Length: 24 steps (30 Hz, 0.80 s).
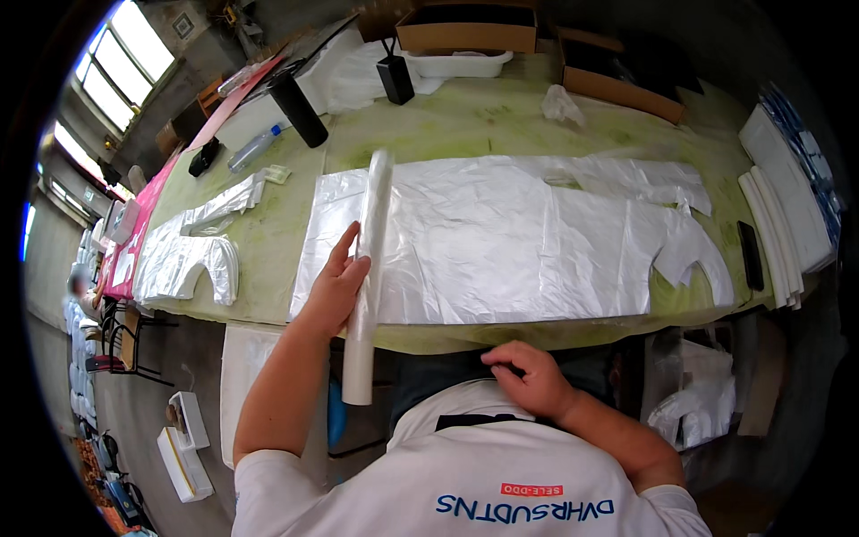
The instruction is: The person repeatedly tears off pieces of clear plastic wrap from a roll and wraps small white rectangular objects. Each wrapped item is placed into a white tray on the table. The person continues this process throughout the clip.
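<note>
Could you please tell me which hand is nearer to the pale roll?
Left: the left hand touches the pale roll on its left side, while the right hand is apart from it, farther to the right.

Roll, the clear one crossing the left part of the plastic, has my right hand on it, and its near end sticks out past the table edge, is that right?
Not quite: the hand on the roll is your left hand, not your right, as the head view shows. It does cross the plastic's left part, near end past the table edge.
</note>
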{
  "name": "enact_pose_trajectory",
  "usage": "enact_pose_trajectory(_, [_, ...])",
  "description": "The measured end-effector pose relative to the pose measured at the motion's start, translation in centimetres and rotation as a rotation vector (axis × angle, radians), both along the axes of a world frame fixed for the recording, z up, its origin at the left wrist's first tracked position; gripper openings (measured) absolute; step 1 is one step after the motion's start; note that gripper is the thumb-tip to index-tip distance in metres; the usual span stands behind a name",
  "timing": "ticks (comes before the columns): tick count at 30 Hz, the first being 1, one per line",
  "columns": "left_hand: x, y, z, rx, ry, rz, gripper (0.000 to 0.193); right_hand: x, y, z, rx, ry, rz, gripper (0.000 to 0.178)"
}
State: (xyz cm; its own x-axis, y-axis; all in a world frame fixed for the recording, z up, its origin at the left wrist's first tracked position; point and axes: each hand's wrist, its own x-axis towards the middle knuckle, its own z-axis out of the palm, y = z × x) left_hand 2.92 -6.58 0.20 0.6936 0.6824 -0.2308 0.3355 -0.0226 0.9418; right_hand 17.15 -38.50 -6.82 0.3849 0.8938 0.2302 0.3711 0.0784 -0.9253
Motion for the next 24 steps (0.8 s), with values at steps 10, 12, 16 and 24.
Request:
enact_pose_trajectory(10, [7.0, -10.6, -1.0, -0.593, -0.664, 0.131, 0.079, -1.5, 2.7, 5.2, -0.149, 1.001, 0.282, 0.080])
enact_pose_trajectory(12, [7.4, -11.4, -0.8, -0.537, -0.633, 0.130, 0.080, -1.9, 2.6, 6.0, -0.174, 0.862, 0.194, 0.084])
enact_pose_trajectory(16, [7.8, -12.6, -1.5, -0.327, -0.537, 0.113, 0.088, -1.7, 2.0, 7.5, -0.347, 0.265, 0.009, 0.094])
enact_pose_trajectory(24, [7.6, -13.7, -1.9, -0.308, -0.576, 0.066, 0.077, -1.4, 2.1, 5.9, -0.258, 0.052, -0.010, 0.100])
